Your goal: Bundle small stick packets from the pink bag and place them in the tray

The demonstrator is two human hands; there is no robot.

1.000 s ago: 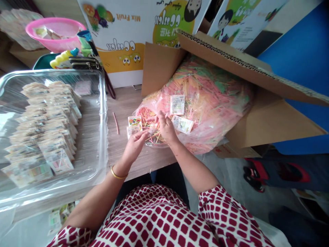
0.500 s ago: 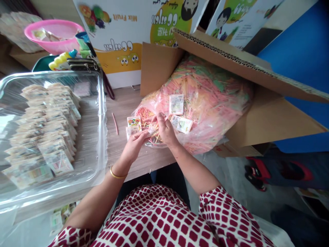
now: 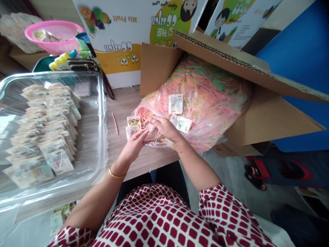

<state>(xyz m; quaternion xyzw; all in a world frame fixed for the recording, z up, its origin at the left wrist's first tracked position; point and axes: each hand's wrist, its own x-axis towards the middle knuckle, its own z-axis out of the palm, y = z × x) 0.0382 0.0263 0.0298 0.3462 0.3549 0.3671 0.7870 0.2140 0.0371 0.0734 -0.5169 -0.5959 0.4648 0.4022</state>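
Observation:
My left hand (image 3: 136,144) pinches a small clear packet (image 3: 152,133) by its left side, in front of the open end of a big plastic bag. My right hand (image 3: 164,127) is closed at the packet's upper edge, its fingertips close to the left ones; what lies under them is partly hidden. Thin pink, yellow and green sticks (image 3: 144,112) fill the clear bag (image 3: 205,99). Two printed packets lie on the bag, one upright (image 3: 175,104) and one tilted (image 3: 181,123). Left of my hands, two more packets (image 3: 134,121) overlap on the table.
A clear plastic tray (image 3: 102,137) at the left holds rows of filled packets (image 3: 48,130). One loose pink stick (image 3: 114,123) lies on the table (image 3: 119,103). An open cardboard box (image 3: 272,120) surrounds the bag's far side. Behind stand printed cartons (image 3: 120,34) and a pink basin (image 3: 55,25).
My right hand has turned flatter, its fingers moving left to the packet's top. More of the packet shows between my hands. My left hand has barely moved.

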